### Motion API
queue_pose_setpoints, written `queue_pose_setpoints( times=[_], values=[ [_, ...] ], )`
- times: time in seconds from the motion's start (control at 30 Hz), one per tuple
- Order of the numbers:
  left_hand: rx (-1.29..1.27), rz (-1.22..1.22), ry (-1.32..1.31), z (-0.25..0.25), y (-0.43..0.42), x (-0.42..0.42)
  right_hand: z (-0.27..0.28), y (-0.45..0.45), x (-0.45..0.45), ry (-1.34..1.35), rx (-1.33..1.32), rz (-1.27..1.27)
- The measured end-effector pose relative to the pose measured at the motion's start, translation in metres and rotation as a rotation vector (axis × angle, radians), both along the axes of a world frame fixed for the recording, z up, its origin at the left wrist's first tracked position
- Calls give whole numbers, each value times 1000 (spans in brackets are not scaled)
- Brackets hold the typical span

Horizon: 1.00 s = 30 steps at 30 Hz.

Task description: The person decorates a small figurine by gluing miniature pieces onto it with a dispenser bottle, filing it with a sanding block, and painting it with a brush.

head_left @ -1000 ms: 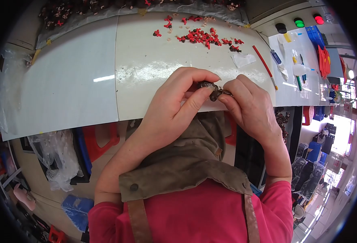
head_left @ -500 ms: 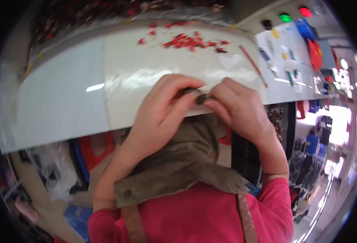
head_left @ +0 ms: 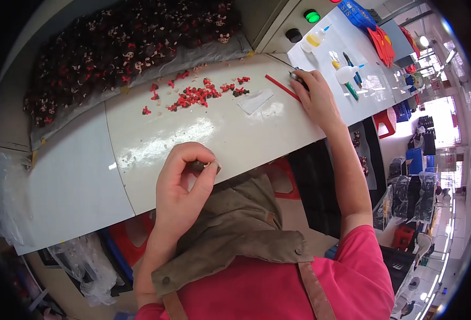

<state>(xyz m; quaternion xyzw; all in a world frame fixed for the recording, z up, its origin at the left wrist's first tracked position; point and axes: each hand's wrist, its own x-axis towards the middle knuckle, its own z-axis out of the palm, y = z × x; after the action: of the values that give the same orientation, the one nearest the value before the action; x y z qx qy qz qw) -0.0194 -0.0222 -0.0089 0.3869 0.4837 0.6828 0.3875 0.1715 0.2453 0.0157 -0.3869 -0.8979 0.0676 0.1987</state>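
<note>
My left hand [head_left: 184,186] is closed above the front edge of the white table [head_left: 240,138]. Pinched between its thumb and forefinger is a small dark brown figurine piece [head_left: 199,166], mostly covered by the fingers. My right hand [head_left: 315,98] reaches out to the table's right side, its fingers bent around a small dark and silvery object [head_left: 299,81] that I cannot identify. Just left of that hand lies a thin red stick [head_left: 282,88]. A scattered pile of small red and brown pieces [head_left: 195,97] lies farther back, beside a white paper scrap [head_left: 255,101].
A big heap of dark brown and red figurine parts [head_left: 134,50] rests on grey plastic along the back. To the right are a white squeeze bottle with a blue tip [head_left: 346,74], a yellow-banded bottle [head_left: 315,38], a green marker [head_left: 351,92] and a control box with a lit green button [head_left: 312,16].
My hands, together over the table's front before, are now apart. The right went away to the far right; the left keeps the brown piece. The view has turned, showing more of the heap.
</note>
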Motion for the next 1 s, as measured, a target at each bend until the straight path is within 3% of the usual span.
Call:
queue_pose_setpoints(
  times=[0.1,0.2,0.27,0.47,0.57,0.67,0.7,0.8,0.93,1.0],
  values=[
    [-30,-12,-54,2,-2,1,-1,6,2,-24,237,100],
    [-106,8,-70,11,-3,2,22,-10,-2,-18,-114,-9],
    [-181,27,-47,16,-5,0,18,-11,7,-41,-144,32],
    [-73,-13,-55,8,-4,2,9,-25,11,-26,-188,7],
    [-82,-23,187,2,-5,-4,8,-26,13,-45,-228,-43],
    [-138,-50,173,5,-6,-1,20,-41,8,133,-252,-69],
    [-142,-56,161,4,-5,-2,15,-39,11,296,-241,28],
    [-126,-56,189,2,-4,-3,45,-81,-4,590,-499,-4],
    [-129,-55,209,4,-3,-3,40,-103,-16,1064,-977,532],
    [-124,-48,225,5,-3,-2,39,-122,-29,1046,-956,542]
  ],
)
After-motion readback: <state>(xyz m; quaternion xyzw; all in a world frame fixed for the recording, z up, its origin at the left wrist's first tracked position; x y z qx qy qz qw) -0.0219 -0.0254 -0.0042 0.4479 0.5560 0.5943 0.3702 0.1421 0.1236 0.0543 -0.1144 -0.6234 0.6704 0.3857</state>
